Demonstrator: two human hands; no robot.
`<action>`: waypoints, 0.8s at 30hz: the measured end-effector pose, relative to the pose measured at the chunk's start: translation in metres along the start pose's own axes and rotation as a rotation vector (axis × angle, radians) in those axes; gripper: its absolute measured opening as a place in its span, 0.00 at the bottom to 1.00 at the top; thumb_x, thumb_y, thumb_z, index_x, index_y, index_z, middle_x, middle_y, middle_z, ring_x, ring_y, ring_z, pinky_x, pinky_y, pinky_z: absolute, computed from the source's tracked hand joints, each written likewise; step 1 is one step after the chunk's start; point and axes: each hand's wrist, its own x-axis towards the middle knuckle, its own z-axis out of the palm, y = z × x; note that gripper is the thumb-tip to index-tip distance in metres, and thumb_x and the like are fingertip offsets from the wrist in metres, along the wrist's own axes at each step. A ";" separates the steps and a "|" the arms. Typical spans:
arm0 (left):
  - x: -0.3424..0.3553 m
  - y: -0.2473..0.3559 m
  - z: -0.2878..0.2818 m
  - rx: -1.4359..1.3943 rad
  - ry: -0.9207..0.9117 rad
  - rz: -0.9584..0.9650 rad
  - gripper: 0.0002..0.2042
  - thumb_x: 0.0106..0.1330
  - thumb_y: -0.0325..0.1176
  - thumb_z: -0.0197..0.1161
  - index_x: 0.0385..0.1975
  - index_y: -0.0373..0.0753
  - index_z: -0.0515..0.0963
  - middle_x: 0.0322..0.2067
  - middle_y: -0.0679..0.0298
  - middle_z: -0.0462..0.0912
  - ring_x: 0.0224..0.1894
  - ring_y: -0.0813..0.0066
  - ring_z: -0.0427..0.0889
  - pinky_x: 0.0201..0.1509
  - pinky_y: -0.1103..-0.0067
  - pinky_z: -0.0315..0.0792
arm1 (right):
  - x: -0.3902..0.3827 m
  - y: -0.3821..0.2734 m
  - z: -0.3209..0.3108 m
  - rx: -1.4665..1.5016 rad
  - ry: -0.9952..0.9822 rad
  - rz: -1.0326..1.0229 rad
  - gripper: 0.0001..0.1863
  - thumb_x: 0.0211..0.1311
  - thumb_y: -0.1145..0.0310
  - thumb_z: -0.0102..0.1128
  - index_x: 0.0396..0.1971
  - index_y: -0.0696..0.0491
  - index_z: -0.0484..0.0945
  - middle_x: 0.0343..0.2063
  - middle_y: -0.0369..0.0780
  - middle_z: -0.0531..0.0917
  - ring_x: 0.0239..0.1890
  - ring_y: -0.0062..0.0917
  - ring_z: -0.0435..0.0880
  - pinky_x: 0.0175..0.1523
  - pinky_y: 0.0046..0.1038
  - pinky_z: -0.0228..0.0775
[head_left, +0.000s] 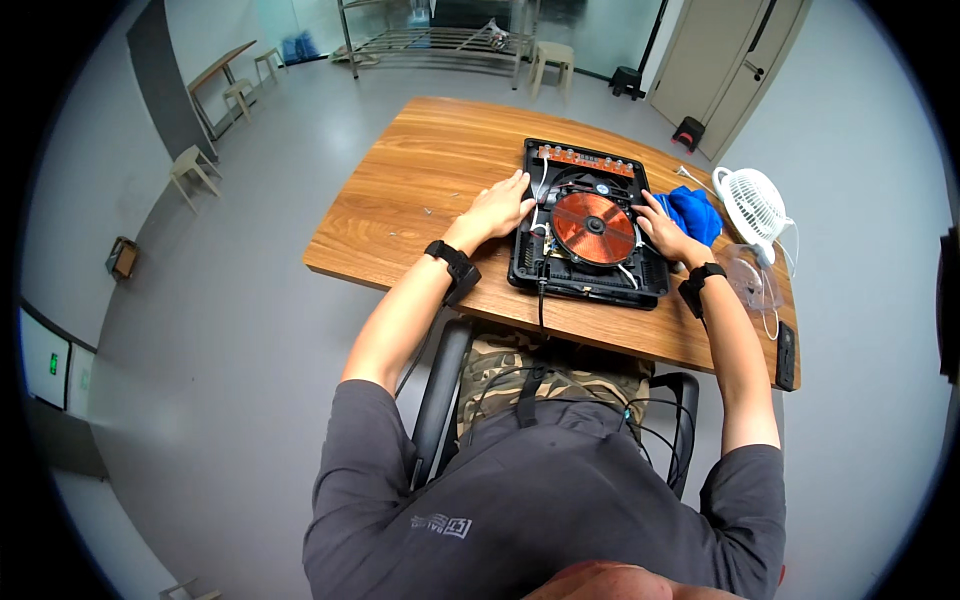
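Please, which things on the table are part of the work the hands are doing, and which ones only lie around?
In the work:
- opened induction cooker, with its copper coil
- left hand on its left edge
- right hand on its right edge

Lying around:
- blue cloth
- white fan
- clear plastic piece
- dark remote-like object

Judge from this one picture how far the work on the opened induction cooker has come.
Done: the induction cooker lies open, its copper coil and circuit board bare. In hand: the left hand rests on its left edge, the right hand by the coil. Left: the coil and wiring are in place inside; no top cover is in view.
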 end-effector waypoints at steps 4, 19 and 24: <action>-0.016 -0.020 -0.035 -0.053 0.079 -0.092 0.30 0.74 0.51 0.54 0.65 0.31 0.69 0.60 0.42 0.76 0.63 0.47 0.74 0.68 0.63 0.68 | 0.008 0.003 0.003 0.004 -0.001 -0.027 0.23 0.79 0.56 0.42 0.68 0.48 0.67 0.78 0.41 0.47 0.76 0.46 0.56 0.71 0.60 0.54; -0.098 -0.050 -0.066 0.026 -0.020 0.054 0.12 0.62 0.32 0.68 0.43 0.34 0.84 0.41 0.50 0.85 0.45 0.53 0.85 0.51 0.66 0.78 | 0.007 0.007 0.003 0.017 -0.035 -0.007 0.24 0.80 0.54 0.40 0.68 0.47 0.65 0.78 0.39 0.44 0.77 0.45 0.52 0.71 0.66 0.48; -0.081 -0.011 -0.034 -0.010 -0.037 0.223 0.10 0.63 0.31 0.67 0.41 0.35 0.84 0.39 0.51 0.85 0.46 0.50 0.83 0.51 0.64 0.78 | 0.007 0.007 0.003 0.020 -0.029 -0.004 0.24 0.80 0.54 0.40 0.68 0.47 0.65 0.78 0.39 0.44 0.77 0.45 0.52 0.71 0.67 0.48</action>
